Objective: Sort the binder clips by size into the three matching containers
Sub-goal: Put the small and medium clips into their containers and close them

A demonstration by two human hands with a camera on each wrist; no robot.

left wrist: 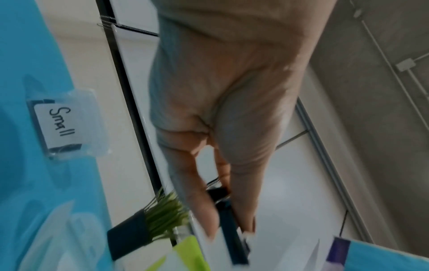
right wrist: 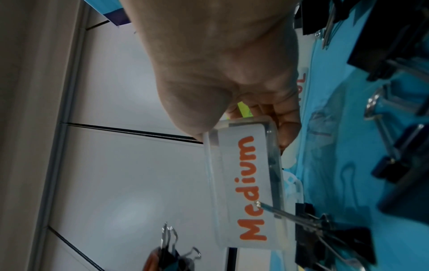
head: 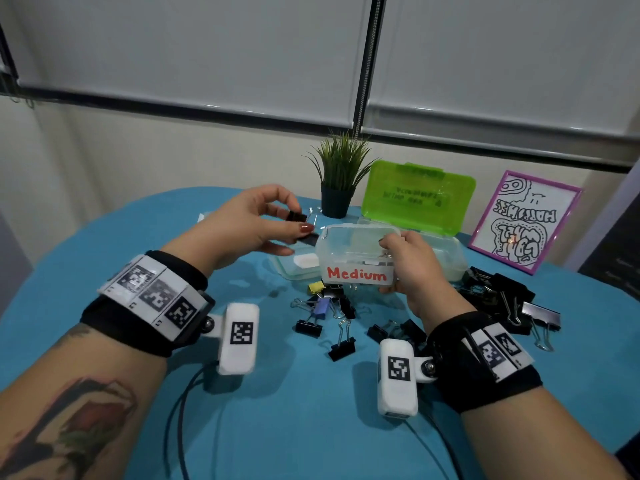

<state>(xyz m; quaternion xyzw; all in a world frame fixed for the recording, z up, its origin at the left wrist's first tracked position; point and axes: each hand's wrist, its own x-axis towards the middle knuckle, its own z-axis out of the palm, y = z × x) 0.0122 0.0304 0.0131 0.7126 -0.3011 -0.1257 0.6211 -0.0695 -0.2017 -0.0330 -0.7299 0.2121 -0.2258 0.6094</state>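
Hands meet above a blue-covered bench: the right hand is wrapped around a clear container labelled "Medium", lifted clear of the cloth, thumb over its near rim and fingers curled beneath it. The left hand pinches a black binder clip between thumb and forefinger just left of that container's open top; in the left wrist view the clip sits between the fingertips, blurred, so its size is hard to judge. At least one clip appears to lie inside the Medium container already, though the plastic clouds the view.

On the bench below, a loose scatter of small clips lies near the person, mostly black with one yellow and one lilac. A heap of larger black clips sits to the right. A second clear container labelled "Small" stands on the cloth to the left, dark clips showing behind its label. A larger clear box with a raised green lid stands behind the Medium container.

A potted plant and a purple-framed drawing stand at the bench's far edge.
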